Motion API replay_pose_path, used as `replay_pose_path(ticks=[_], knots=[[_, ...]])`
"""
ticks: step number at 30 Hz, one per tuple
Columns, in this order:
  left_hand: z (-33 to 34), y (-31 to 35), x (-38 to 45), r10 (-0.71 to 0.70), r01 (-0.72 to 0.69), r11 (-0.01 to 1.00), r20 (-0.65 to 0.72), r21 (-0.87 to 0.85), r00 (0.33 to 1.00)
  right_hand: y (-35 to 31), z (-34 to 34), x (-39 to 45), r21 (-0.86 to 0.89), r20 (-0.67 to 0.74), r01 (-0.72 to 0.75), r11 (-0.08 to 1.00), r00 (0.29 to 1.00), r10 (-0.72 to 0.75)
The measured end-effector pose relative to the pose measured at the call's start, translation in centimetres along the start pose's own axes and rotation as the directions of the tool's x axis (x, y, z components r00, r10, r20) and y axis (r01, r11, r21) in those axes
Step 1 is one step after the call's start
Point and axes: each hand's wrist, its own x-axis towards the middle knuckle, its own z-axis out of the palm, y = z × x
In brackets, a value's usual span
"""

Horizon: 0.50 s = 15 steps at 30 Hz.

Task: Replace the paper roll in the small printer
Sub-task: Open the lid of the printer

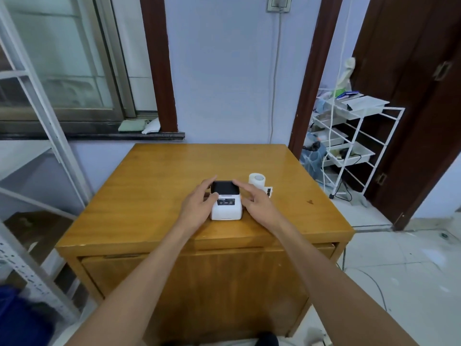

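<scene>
A small white printer (226, 207) with a black lid stands near the middle of the wooden table (154, 186), lid down. My left hand (199, 204) rests against its left side, thumb on the front panel and fingers at the lid's far corner. My right hand (255, 201) hovers at the printer's right side with fingers spread; contact is unclear. A white paper roll (257, 180) stands upright just behind my right hand, with a loose labelled end (267, 191) lying beside it.
A white wire rack (354, 143) with trays and cables stands right of the table by a dark door. A grey metal shelf frame (37, 156) stands at the left. The wall and window sill lie behind the table.
</scene>
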Motion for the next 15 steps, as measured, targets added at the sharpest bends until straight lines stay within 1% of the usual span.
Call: replay_pose_path(ticks=[2,4,9,12,15], knots=[[0.08,-0.08,0.03,0.033,-0.034,0.999,0.022,0.034,0.999,-0.07,0.12,-0.20,0.010,-0.014,0.006,1.000,1.000,-0.006],[0.11,-0.17,-0.04,0.033,-0.034,0.999,0.028,0.033,0.999,-0.19,0.02,-0.31,-0.015,-0.005,0.004,1.000,1.000,-0.004],[0.04,-0.14,-0.06,0.028,-0.028,1.000,0.019,-0.014,0.999,-0.73,-0.60,-0.17,-0.119,0.038,-0.036,0.992,0.998,0.041],[0.00,-0.06,0.00,0.025,-0.024,0.999,0.016,-0.044,1.000,-0.76,-0.78,-0.26,-0.168,0.041,-0.033,0.985,0.998,0.040],[0.00,0.07,-0.11,0.024,-0.024,0.999,0.010,-0.037,1.000,-0.44,-0.71,-0.04,-0.230,0.033,-0.038,0.973,0.998,0.047]])
